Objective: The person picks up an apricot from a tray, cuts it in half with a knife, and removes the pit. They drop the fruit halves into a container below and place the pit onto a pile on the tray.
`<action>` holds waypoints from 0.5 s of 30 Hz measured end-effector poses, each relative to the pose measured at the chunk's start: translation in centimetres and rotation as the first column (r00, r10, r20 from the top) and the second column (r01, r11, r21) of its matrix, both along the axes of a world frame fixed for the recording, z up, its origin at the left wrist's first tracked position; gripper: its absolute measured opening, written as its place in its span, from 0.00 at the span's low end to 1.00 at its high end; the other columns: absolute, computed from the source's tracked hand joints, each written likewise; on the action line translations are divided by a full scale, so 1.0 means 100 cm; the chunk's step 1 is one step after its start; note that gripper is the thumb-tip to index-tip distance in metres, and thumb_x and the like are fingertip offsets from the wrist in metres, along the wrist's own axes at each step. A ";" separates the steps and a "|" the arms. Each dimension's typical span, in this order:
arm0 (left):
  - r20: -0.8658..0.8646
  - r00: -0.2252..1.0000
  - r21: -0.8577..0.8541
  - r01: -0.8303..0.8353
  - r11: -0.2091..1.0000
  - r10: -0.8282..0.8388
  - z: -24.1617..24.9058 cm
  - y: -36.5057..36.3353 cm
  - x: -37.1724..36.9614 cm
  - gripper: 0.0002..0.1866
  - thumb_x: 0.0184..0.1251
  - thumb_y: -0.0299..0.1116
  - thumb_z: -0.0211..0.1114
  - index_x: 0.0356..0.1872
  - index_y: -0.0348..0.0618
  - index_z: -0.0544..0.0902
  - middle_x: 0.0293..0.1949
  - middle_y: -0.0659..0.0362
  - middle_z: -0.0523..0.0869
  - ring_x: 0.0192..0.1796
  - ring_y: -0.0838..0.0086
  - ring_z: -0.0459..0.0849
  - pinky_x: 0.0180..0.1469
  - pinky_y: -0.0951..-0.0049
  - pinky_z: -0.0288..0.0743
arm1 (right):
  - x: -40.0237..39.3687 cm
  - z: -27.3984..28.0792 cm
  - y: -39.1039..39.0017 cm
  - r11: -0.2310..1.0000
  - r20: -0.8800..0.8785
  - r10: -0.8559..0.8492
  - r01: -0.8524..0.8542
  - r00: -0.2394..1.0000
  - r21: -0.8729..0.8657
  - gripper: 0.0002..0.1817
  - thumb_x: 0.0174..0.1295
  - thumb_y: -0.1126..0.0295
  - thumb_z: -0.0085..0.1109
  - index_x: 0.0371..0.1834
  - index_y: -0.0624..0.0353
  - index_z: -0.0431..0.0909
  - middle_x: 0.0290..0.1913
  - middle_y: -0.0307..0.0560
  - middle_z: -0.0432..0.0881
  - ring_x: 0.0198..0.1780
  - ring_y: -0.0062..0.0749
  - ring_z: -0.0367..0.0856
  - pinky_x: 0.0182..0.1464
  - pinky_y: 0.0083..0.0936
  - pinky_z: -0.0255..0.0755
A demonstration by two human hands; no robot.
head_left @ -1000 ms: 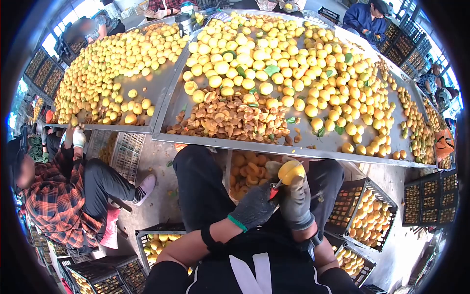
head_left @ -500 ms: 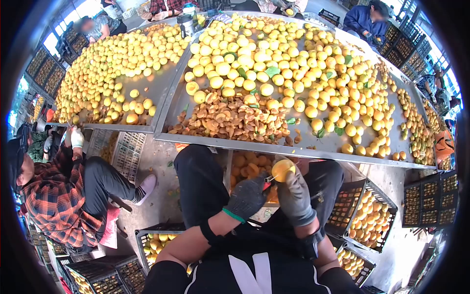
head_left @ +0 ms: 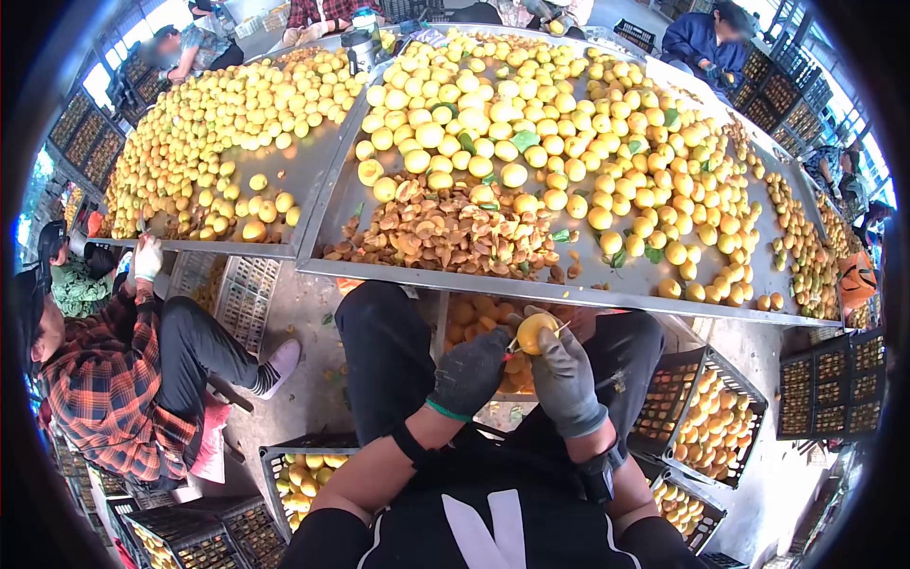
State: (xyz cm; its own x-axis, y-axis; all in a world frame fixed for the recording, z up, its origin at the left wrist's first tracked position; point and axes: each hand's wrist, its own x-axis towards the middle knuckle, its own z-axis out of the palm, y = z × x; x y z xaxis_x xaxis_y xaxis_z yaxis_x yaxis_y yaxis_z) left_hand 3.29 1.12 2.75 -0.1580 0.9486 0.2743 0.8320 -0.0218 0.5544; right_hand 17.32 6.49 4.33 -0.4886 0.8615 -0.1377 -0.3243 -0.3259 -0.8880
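Note:
A yellow fruit [head_left: 537, 334] is held up over my lap, just below the table's near edge. My right hand [head_left: 567, 379], in a grey glove, has its fingers wrapped round this fruit. In a dark glove with a green cuff, my left hand [head_left: 469, 372] is closed on a small tool with a red part [head_left: 509, 356], touching the fruit's left side. A thin, pale tip shows at the fruit's upper right. Beneath both hands, between my knees, lies a crate of orange fruit [head_left: 471, 313], partly hidden.
The metal table [head_left: 327, 204] carries many yellow fruits and a pile of brown fruit pieces [head_left: 455, 228]. Black crates of fruit [head_left: 716, 417] stand at my right, another [head_left: 303, 474] at lower left. A person in a plaid shirt [head_left: 114, 389] sits on the left; others sit beyond the table.
The fruit has turned and shifted slightly left and down in my right hand. My left hand has moved a little left, and a thin tip now shows past the fruit.

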 end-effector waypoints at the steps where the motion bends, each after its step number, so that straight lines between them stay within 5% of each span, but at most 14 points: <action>1: 0.020 1.000 -0.020 0.013 1.000 -0.012 0.003 -0.002 0.001 0.14 0.58 0.34 0.66 0.44 0.45 0.78 0.29 0.50 0.83 0.32 0.53 0.84 0.32 0.55 0.75 | 0.000 0.002 0.000 1.000 0.004 -0.001 0.001 1.000 -0.001 0.21 0.73 0.63 0.49 0.63 0.66 0.67 0.60 0.53 0.76 0.62 0.33 0.74 0.65 0.26 0.66; 9: 0.113 0.986 -0.109 0.134 0.985 -0.122 0.017 -0.013 0.003 0.21 0.61 0.38 0.65 0.53 0.38 0.77 0.32 0.44 0.83 0.35 0.50 0.83 0.35 0.53 0.75 | 0.006 0.012 -0.001 0.973 -0.202 0.152 -0.111 0.968 0.202 0.31 0.66 0.66 0.60 0.69 0.62 0.59 0.64 0.53 0.72 0.65 0.38 0.72 0.68 0.34 0.63; 15: 0.106 0.972 -0.210 0.229 0.951 -0.211 0.000 -0.016 -0.001 0.19 0.63 0.40 0.64 0.49 0.37 0.79 0.34 0.44 0.83 0.35 0.47 0.82 0.36 0.52 0.75 | 0.008 0.006 0.000 0.979 -0.386 0.201 -0.173 0.900 0.104 0.33 0.60 0.77 0.55 0.71 0.61 0.58 0.66 0.54 0.70 0.65 0.45 0.72 0.69 0.40 0.63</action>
